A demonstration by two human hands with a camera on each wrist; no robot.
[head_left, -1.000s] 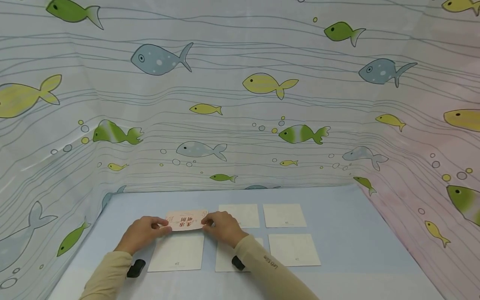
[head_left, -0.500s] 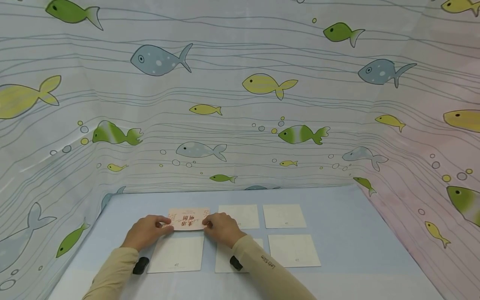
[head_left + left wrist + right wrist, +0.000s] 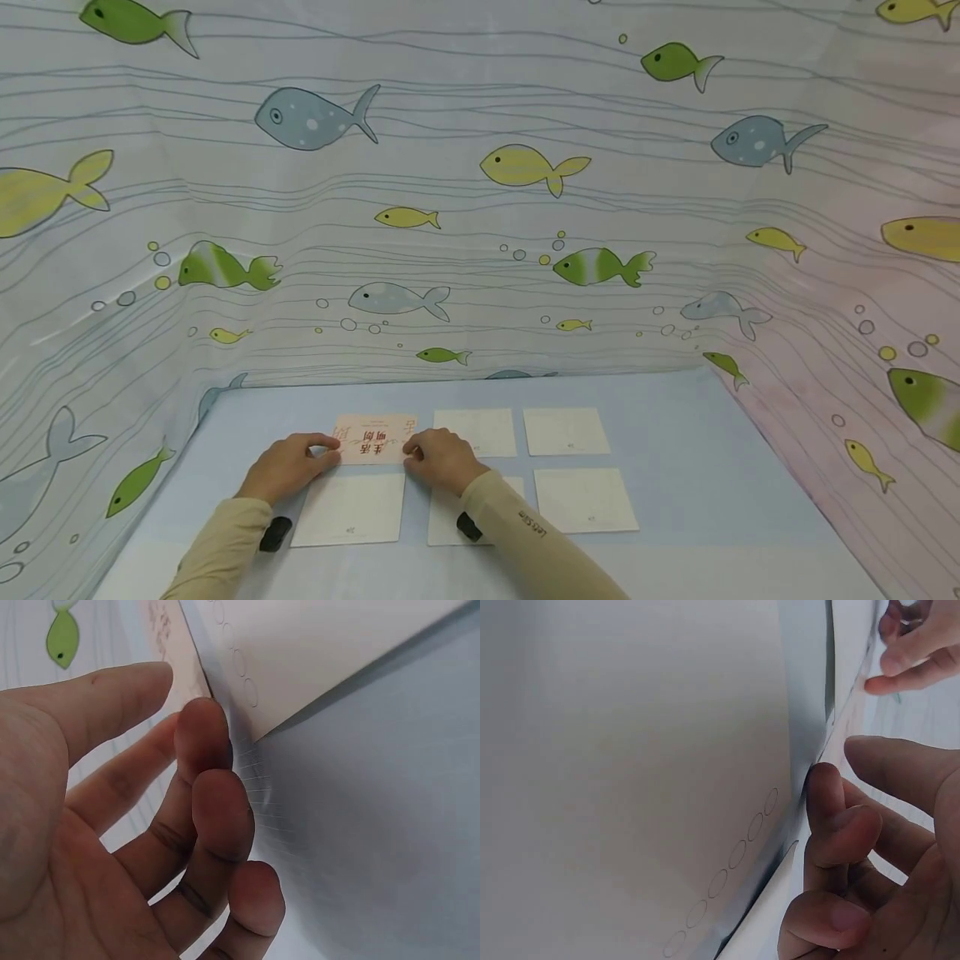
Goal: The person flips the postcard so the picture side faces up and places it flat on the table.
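Observation:
A pink card (image 3: 372, 429) printed with red characters, like a postcard, lies in the back left place among white cards. At its left edge my left hand (image 3: 288, 467) holds it, thumb and fingertips right at the edge. My right hand (image 3: 446, 460) pinches the opposite edge. In the left wrist view, the thumb and curled fingers (image 3: 214, 810) stand on either side of the card's edge. The right wrist view shows the right fingers (image 3: 844, 832) curled by the card, with the left hand beyond.
White cards with a small printed mark lie around: one in front (image 3: 348, 508), one behind the right hand (image 3: 480, 425), one under the right forearm (image 3: 442, 525), and others on the right (image 3: 585, 500). A fish-patterned cloth (image 3: 465, 250) surrounds the pale blue table (image 3: 712, 483).
The pink card, tilted up earlier, has come down flat against the table at the back left. Both hands stay at its edges; the left hand has shifted only slightly.

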